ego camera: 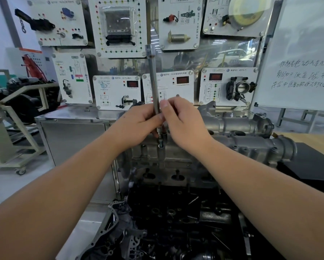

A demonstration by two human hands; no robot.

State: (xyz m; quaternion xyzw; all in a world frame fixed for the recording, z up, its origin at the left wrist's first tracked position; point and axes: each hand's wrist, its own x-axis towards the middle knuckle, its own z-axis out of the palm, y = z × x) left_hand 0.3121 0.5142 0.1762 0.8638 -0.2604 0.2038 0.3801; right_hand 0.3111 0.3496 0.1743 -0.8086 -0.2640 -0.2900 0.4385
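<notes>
1. Head view, nearest: a dark, greasy cast-metal engine block fills the bottom centre, with a grey bolt-holed housing flange at its left edge.
2. Two bare forearms come in from the lower corners and meet above the block.
3. A grey aluminium cylinder head sits on top of the block. A ribbed grey cast cover runs along its right part.
4. A long slim steel extension bar stands nearly upright, its top leaning slightly left. Its lower tip is set on a small bolt boss at the top of the cylinder head.
5. Left hand: fingers are curled round the lower part of the bar from the left, gripping it.
6. Right hand: thumb and fingertips pinch the bar from the right, just above the left hand's grip. The two hands touch at the bar.
7. Right of the cylinder head: a black mat lies on a pale wooden tabletop.
8. Behind: a stainless-steel cabinet. To its left, a beige wheeled frame stand carries dark machinery.
9. Far: white training panels with car parts mounted on them, one of them a black throttle body. A whiteboard with handwriting stands at the right.
</notes>
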